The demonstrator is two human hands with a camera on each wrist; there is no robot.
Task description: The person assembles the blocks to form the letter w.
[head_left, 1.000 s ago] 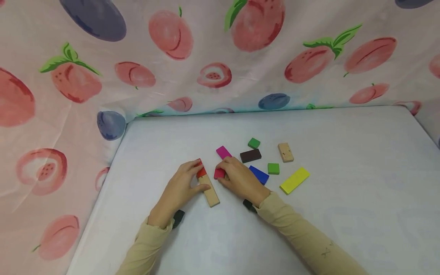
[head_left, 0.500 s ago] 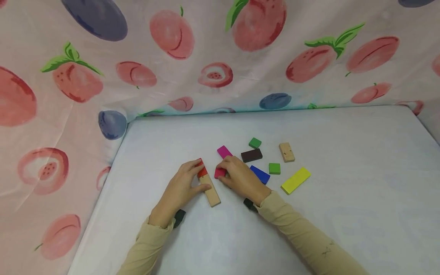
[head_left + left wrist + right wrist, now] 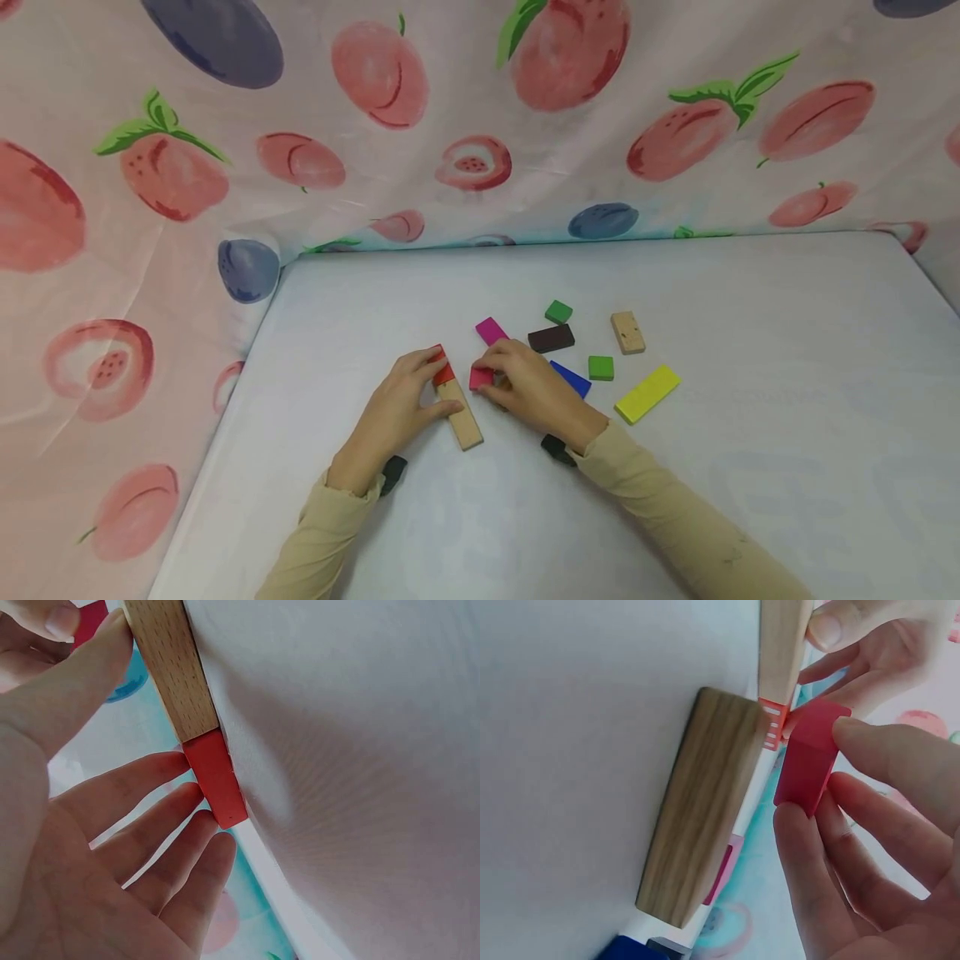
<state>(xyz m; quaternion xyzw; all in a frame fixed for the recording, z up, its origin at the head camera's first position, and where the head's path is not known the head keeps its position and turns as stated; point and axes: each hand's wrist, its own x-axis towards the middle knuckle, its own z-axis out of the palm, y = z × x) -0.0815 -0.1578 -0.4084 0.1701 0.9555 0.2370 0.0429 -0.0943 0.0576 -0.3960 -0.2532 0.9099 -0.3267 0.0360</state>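
A small red block (image 3: 444, 370) lies end to end with a plain wooden block (image 3: 465, 425) on the white table. My left hand (image 3: 396, 402) rests on this pair, its fingertips on the red block and its thumb on the wooden one, as the left wrist view also shows. Just right of them, my right hand (image 3: 531, 385) pinches a small pinkish-red block (image 3: 810, 754) between thumb and fingers. In the right wrist view another wooden block (image 3: 701, 810) lies on the table beside that hand; in the head view the hand mostly hides it.
Beyond the right hand lie a magenta block (image 3: 491, 331), a dark brown block (image 3: 551, 338), a blue block (image 3: 572, 379) and two green blocks (image 3: 601, 368). Farther right are a light wooden block (image 3: 627, 332) and a yellow block (image 3: 648, 394). A fruit-patterned cloth (image 3: 555, 183) hangs behind.
The right wrist and forearm have shifted slightly to the right, while its fingers still pinch the pinkish-red block. The left hand and the red and wooden pair stay put.
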